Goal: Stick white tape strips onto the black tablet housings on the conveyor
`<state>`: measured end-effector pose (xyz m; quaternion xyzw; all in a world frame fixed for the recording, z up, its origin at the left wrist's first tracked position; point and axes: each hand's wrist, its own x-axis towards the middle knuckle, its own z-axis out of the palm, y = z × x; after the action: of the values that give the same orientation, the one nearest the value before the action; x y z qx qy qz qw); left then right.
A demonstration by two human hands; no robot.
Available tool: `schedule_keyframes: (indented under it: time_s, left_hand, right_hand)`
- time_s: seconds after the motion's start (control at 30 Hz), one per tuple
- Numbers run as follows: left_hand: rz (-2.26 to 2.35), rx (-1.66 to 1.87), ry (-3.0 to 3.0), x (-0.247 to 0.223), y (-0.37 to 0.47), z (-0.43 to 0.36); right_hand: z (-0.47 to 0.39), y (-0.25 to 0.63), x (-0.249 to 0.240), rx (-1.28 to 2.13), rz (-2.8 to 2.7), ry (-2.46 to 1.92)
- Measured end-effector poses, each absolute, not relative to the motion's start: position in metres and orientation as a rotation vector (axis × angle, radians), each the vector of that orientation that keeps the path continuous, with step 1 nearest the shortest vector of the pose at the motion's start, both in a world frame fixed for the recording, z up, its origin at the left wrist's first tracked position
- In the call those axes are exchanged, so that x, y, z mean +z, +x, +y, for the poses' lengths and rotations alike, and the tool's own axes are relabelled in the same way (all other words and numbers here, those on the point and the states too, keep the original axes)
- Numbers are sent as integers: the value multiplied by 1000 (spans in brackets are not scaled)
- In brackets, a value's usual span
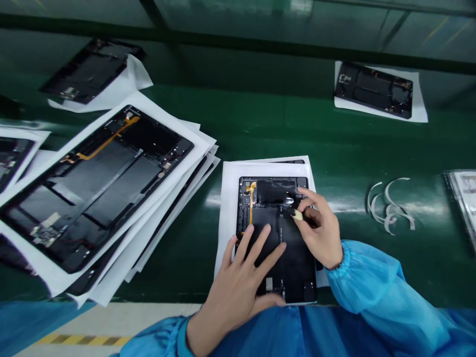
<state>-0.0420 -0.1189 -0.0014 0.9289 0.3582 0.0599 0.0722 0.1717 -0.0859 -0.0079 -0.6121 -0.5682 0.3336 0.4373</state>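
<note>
An opened tablet [297,263] lies face down on white sheets in front of me, its dark inside, orange flex cable [251,210] and small boards showing. My left hand [241,277] rests across its lower left part with the fingers spread flat. Over the upper right part, my right hand [320,228] is closed in a pinch around a small black tool with a pale section [298,214]. The tool's tip is close to the middle connector area; whether it touches I cannot tell. Part of the tool is hidden by my fingers.
At left stands a stack of opened tablets [107,173] with white sheets [163,218] between them. Another opened tablet [89,69] lies at back left, one more [375,89] at back right. Curled white strips [390,210] lie right on the green table [260,129].
</note>
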Motion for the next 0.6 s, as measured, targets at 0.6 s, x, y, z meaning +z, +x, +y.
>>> schedule_keyframes:
  time_s: [0.6]
  left_hand:
    - [1870,415,2142,-7,-81,-101]
  right_hand:
    - [-106,202,-6,497,-1781,-1849]
